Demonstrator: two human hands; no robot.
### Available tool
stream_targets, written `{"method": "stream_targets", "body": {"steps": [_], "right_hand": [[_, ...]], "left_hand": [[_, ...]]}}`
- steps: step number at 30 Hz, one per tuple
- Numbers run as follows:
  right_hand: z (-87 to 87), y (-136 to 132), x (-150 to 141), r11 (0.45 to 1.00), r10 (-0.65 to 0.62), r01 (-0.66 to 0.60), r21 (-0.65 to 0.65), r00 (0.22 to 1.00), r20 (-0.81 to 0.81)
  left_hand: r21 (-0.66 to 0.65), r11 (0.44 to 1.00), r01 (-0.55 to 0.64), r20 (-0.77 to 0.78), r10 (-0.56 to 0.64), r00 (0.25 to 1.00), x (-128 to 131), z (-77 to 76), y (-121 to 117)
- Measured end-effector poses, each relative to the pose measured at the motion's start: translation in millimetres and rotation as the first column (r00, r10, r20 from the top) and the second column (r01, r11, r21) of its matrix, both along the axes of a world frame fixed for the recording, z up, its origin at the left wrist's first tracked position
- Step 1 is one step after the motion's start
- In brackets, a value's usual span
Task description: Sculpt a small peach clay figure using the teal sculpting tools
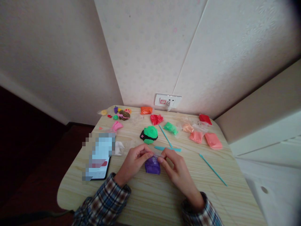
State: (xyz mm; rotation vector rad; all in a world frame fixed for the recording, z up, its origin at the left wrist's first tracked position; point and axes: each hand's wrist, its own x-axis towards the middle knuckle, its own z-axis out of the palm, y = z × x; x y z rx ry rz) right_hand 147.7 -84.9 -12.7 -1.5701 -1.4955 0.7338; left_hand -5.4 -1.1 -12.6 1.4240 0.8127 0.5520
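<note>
Near the front middle of the table, a small clear bag of purple clay (152,165) hangs between both hands. My left hand (138,158) pinches the upper left of the bag between thumb and fingers. On the other side, my right hand (173,163) pinches its upper right edge. Just beyond the fingers lies a light-blue flat modelling tool (167,148), partly covered by the right hand. Past it sits a green and black clay figure (149,135) with a small pink mark. A thin blue stick tool (165,136) lies beside that figure.
A phone (100,157) lies at the left beside white clay (118,148). Small clay pieces (124,115) cluster at the back left. Bags of orange (146,110), red (156,119), green (171,128) and coral clay (213,140) lie behind and right. Another stick (213,169) lies right.
</note>
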Motion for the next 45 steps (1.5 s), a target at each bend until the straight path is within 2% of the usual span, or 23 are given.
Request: {"method": "stream_targets", "body": {"steps": [5, 9, 13, 17, 19, 22, 25, 29, 32, 36, 38, 40, 43, 45], "right_hand": [[2.6, -2, -1, 0.992, 0.101, -0.099, -0.079, 0.995, 0.014], [3.3, -2, 0, 0.983, 0.157, -0.153, -0.106, 0.987, 0.037], [1.8, -4, -1, 0.984, 0.178, -0.175, -0.042, 0.981, 0.075], [-2.2, -4, -4, 0.978, 0.204, -0.205, 0.025, 0.977, 0.059], [-3.0, -3, -4, 0.978, 0.208, -0.207, -0.010, 0.976, 0.069], [0.0, -2, -3, 0.978, 0.193, -0.183, -0.102, 0.977, 0.093], [5.3, -2, -2, 0.980, 0.148, -0.137, -0.147, 0.987, 0.069], [9.1, -3, -3, 0.993, 0.082, -0.079, -0.082, 0.996, 0.029], [8.7, -3, -5, 0.994, 0.089, -0.086, -0.073, 0.996, 0.030], [7.6, -1, -8, 0.981, 0.138, -0.134, -0.141, 0.990, 0.018], [8.2, -1, -8, 0.979, 0.131, -0.132, -0.157, 0.991, -0.012], [9.4, -1, -8, 0.982, 0.108, -0.114, -0.149, 0.993, -0.049], [9.9, -1, -8, 0.990, 0.076, -0.085, -0.110, 0.994, -0.077], [8.4, -1, -10, 0.994, 0.056, -0.062, -0.087, 0.996, -0.071]], "left_hand": [[0.037, 0.996, 0.076, -0.027, -0.075, 0.997, -4, -2.7, 3], [-0.016, 0.992, 0.128, -0.031, -0.128, 0.991, -7, -5.4, 6], [-0.122, 0.973, 0.195, -0.023, -0.199, 0.980, -5, -4.8, 3], [-0.129, 0.957, 0.259, -0.035, -0.265, 0.964, -1, -2.2, -2], [-0.082, 0.967, 0.240, -0.070, -0.246, 0.967, -1, -2.9, -3], [-0.011, 0.988, 0.154, -0.102, -0.155, 0.983, -1, -6.7, -3], [-0.064, 0.990, 0.125, -0.053, -0.128, 0.990, -2, -9.9, 0], [-0.130, 0.987, 0.094, 0.023, -0.092, 0.996, -3, -9.1, 5], [-0.057, 0.997, 0.053, 0.000, -0.054, 0.999, -3, -7.3, 4], [0.087, 0.996, 0.013, -0.081, -0.006, 0.997, -2, -6.0, -1], [0.111, 0.994, -0.009, -0.100, 0.020, 0.995, -2, -5.6, -2], [0.051, 0.999, -0.013, -0.076, 0.016, 0.997, -1, -5.6, -1], [-0.078, 0.995, 0.063, 0.027, -0.061, 0.998, 0, -6.5, 1], [-0.100, 0.991, 0.093, 0.062, -0.088, 0.994, 2, -6.8, 2]]}}
